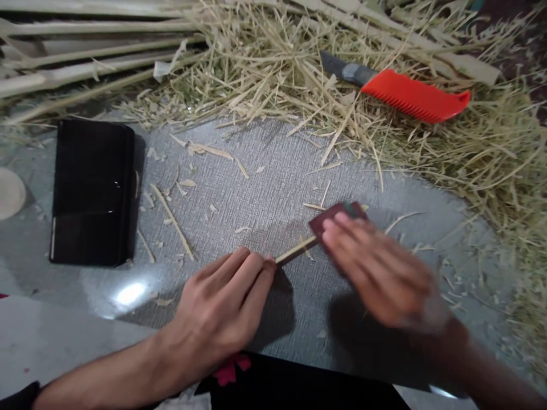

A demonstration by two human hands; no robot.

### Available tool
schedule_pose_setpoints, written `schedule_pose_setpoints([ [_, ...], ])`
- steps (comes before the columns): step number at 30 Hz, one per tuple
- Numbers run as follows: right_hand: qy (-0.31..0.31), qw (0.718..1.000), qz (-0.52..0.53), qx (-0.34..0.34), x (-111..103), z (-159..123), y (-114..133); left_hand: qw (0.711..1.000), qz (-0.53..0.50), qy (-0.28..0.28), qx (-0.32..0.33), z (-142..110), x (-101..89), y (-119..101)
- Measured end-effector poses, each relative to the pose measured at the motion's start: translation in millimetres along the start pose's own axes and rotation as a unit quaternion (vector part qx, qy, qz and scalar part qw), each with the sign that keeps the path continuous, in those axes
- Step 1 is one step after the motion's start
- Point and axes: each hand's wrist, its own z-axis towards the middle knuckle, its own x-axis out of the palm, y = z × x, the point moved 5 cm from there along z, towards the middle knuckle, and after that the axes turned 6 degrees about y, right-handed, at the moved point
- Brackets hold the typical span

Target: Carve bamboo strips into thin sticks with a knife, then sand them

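The left hand (222,304) is pinning down the near end of a thin bamboo stick (297,250), fingers (252,267) curled together and pressing it onto the table (265,171). The stick is running on a slant, up and to the right from those fingertips, straight toward the right hand (378,273). That right hand is blurring with motion, its fingers lying flat and close together over a dark red piece of sandpaper (337,219), which is wrapping or covering the stick's far end; whether the thumb is gripping underneath, I cannot tell. So the stick's long axis is bridging the two hands, the left at the lower end, the right at the upper end. Beyond them, a knife with an orange handle (410,94) is lying on a heap of bamboo shavings (265,68), well apart. A black case (92,191) is sitting off to the left.
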Motion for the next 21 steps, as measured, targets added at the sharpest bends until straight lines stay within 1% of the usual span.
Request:
schedule_pose_setpoints([
  [2, 0.000, 1.000, -0.008, 0.011, 0, -1, -2, 1.000, -0.004, -0.003, -0.002, 1, -0.4, 0],
  [5, -0.001, 1.000, 0.002, -0.005, 1, -2, 0, 1.000, -0.013, -0.003, -0.002, 2, -0.8, 1],
  [8, 0.000, 1.000, -0.013, 0.002, -1, -3, 2, 1.000, -0.021, -0.004, -0.005, 1, -1.4, 1],
  [11, 0.001, 1.000, 0.011, -0.018, -1, -2, 6, 1.000, -0.029, -0.006, -0.007, 0, -1.6, 0],
  [14, -0.010, 1.000, 0.017, 0.010, -1, -2, 4, 1.000, -0.028, -0.003, -0.005, 0, -0.6, -1],
  [16, 0.001, 0.999, 0.034, -0.011, 2, -4, 7, 1.000, -0.024, -0.013, -0.002, 0, -1.1, -1],
  [19, -0.008, 1.000, 0.019, 0.003, 3, -8, 7, 0.999, -0.022, -0.024, -0.006, 1, -2.2, 0],
  [21, -0.005, 0.999, 0.030, -0.016, 2, -10, 9, 0.999, -0.023, -0.021, -0.007, 2, -2.3, 0],
])
